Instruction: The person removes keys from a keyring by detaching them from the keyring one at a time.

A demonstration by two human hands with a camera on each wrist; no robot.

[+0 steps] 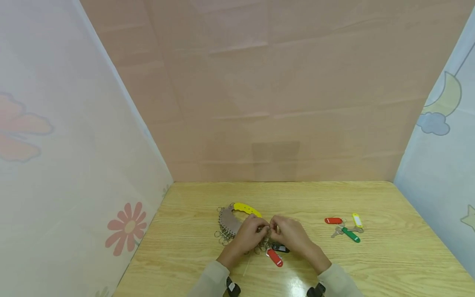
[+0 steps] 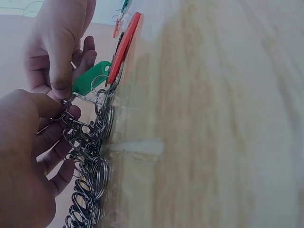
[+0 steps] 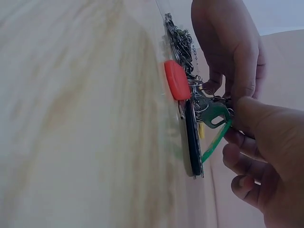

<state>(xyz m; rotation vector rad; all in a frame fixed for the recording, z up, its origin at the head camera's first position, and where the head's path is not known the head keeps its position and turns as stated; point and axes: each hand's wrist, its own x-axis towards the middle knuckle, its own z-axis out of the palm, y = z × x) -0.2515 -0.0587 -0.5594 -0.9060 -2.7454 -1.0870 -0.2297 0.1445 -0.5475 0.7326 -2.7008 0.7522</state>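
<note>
A curved grey metal key holder [image 1: 229,220] with a yellow handle [image 1: 247,209] lies on the table, its edge lined with rings and small clips [image 2: 97,166]. My left hand [image 1: 246,235] covers its right end and pinches one of the small metal rings [image 2: 61,116]. My right hand [image 1: 293,234] meets it fingertip to fingertip and pinches the ring of a green key tag [image 2: 91,78]. A key [image 3: 211,111] hangs beside that tag. Below the hands lie a red key tag [image 1: 274,258] and a black key tag [image 1: 281,248]. Fingertips partly hide where the rings meet.
To the right lie loose keys [image 1: 337,232] with a red tag [image 1: 333,220], a yellow tag [image 1: 357,220] and a green tag [image 1: 350,234]. A brown panel [image 1: 222,103] stands behind the wooden table [image 1: 178,247], with printed panels at both sides.
</note>
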